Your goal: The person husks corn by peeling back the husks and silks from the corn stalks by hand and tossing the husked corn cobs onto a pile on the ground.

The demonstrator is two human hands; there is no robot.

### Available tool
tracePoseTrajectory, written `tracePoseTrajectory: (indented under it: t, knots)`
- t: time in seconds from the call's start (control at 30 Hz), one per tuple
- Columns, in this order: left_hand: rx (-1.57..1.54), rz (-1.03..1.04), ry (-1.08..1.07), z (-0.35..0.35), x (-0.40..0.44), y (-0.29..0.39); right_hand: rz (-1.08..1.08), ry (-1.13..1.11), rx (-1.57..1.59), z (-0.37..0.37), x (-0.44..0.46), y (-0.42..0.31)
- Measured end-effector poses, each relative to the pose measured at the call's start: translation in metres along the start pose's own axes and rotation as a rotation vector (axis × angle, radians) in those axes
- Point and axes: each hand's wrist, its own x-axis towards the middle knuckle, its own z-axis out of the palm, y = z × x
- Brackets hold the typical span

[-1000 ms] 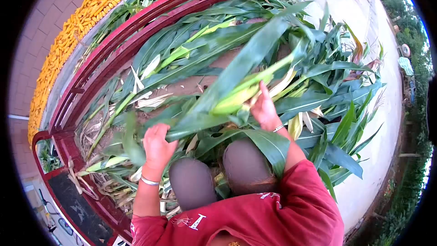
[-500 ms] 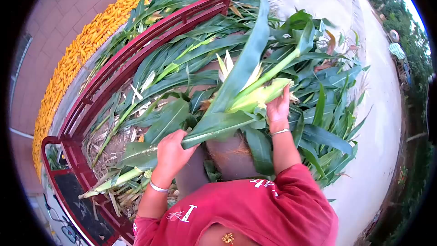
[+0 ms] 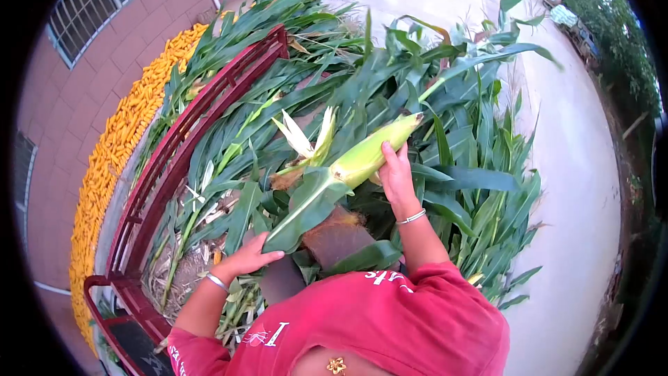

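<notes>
A green corn ear in its husk lies tilted in front of me, its tip toward the upper right. My right hand is closed around the husk near the middle of the ear. A broad leaf runs from the ear's base down to the left. My left hand is by the lower end of this leaf, thumb apart from the fingers; some fingers are hidden. An opened pale husk stands just left of the ear. My knees are partly covered by leaves.
Leafy corn stalks spread ahead and to the right. A red metal rail curves along the left. Beyond it yellow corn cobs lie along a tiled wall with a barred window. Pale pavement runs on the right.
The ear has come free of the thick stalk beside it, and that stalk now lies up to the right. My left hand has moved down and left. The view has shifted, showing more wall.
</notes>
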Motion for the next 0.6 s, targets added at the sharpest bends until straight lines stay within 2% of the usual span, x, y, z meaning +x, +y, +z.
tracePoseTrajectory:
  t: [0.07,0.13,0.2,0.27,0.33,0.43,0.5,0.53,0.6]
  knots:
    - [0.401,-0.003,-0.043,-0.017,0.02,0.016,0.048,0.029,-0.109,-0.01,-0.01,-0.002]
    - [0.195,0.117,0.206,-0.041,0.045,0.067,0.02,0.055,-0.192,-0.009,-0.014,0.0]
    - [0.097,0.302,0.344,-0.059,0.08,0.137,0.014,0.04,-0.213,-0.005,-0.018,0.002]
    - [0.226,0.501,0.406,-0.052,0.121,0.193,-0.013,0.029,-0.22,0.005,-0.021,-0.001]
    - [0.065,0.625,0.273,-0.033,0.166,0.24,-0.054,-0.047,-0.208,0.012,-0.022,-0.005]
    - [0.065,0.651,0.318,-0.005,0.211,0.282,-0.034,-0.046,-0.246,0.022,-0.021,-0.006]
    - [0.215,0.476,0.297,0.003,0.228,0.295,-0.004,-0.053,-0.298,0.021,-0.022,-0.002]
    - [0.154,0.56,0.34,0.006,0.235,0.292,-0.025,-0.053,-0.334,0.022,-0.02,-0.001]
    - [0.052,0.505,0.34,0.005,0.238,0.29,-0.074,-0.043,-0.46,0.031,-0.021,-0.01]
